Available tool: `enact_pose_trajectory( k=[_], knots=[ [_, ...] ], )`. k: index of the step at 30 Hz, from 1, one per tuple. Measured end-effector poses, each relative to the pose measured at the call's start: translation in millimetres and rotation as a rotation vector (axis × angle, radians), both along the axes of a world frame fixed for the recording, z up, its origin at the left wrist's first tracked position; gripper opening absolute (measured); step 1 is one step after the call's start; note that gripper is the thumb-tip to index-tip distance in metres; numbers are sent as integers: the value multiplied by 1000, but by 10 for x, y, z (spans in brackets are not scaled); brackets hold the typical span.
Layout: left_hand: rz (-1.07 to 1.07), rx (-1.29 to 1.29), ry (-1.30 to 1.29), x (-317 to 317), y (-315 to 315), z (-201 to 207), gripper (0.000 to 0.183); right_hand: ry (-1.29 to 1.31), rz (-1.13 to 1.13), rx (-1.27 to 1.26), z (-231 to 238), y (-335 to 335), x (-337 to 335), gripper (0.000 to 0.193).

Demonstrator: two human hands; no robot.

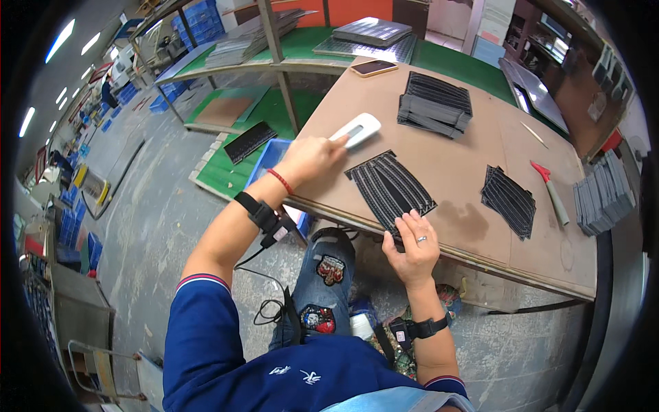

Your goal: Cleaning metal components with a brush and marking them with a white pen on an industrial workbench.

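My left hand (314, 161) is closed around the near end of a white oblong handheld tool (358, 130) with a grey oval inset. The tool is over the left side of the table. A black panel with rows of pale stitching (392, 189) lies flat in front of me. At its near end, by the table's front edge, my right hand (414, 250) grips it, fingers on top and thumb at the edge. A second stitched black panel (509, 200) lies farther right. Behind them is a stack of similar panels (434, 106).
On the brown table (329, 182) are a phone (374, 67), a red-and-grey tool (549, 192) and a thin stick (534, 134). Grey pieces (604, 196) are stacked at the right edge. Below the left edge stands a blue bin (271, 159). Green shelving (302, 44) runs behind.
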State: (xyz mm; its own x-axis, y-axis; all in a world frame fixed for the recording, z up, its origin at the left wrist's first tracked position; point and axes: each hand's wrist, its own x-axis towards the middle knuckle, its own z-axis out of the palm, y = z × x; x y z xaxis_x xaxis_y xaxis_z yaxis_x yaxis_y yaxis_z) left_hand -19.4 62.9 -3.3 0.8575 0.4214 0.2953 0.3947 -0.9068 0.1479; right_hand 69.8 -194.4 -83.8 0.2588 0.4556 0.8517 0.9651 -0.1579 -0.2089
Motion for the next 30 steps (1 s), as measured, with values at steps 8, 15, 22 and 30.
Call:
enact_pose_trajectory(
  k=[8,15,22,30],
  knots=[
    [-339,-44,195,308,-573,-3,34,13,0,16,15,-50,-16,27],
    [-295,71,226,284,-424,-14,28,51,10,33,-50,37,7,28],
    [26,-4,23,140,-84,50,34,31,18,11,-10,-32,8,27],
    [-353,-209,61,-237,-410,-192,34,56,0,12,-22,-26,-31,26]
  ],
)
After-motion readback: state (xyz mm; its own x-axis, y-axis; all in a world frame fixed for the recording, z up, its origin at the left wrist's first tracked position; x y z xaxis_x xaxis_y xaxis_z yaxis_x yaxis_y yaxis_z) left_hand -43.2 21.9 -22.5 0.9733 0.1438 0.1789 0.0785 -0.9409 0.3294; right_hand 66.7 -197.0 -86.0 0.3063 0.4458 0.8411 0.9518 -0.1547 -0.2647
